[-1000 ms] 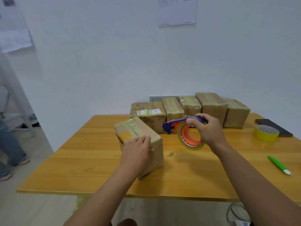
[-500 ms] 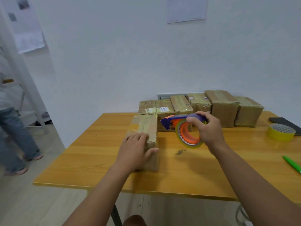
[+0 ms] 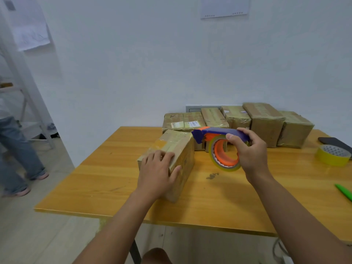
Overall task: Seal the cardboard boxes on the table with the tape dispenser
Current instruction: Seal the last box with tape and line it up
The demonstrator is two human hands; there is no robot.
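Centre of frame: cardboard box [image 3: 177,147] — left hand [image 3: 159,172] flat on top, fingers straight.
Right of it: right hand [image 3: 251,155] grips tape dispenser [image 3: 219,147] — raised.

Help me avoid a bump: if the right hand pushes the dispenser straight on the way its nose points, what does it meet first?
Probably the near box under the left hand; depth is unclear.
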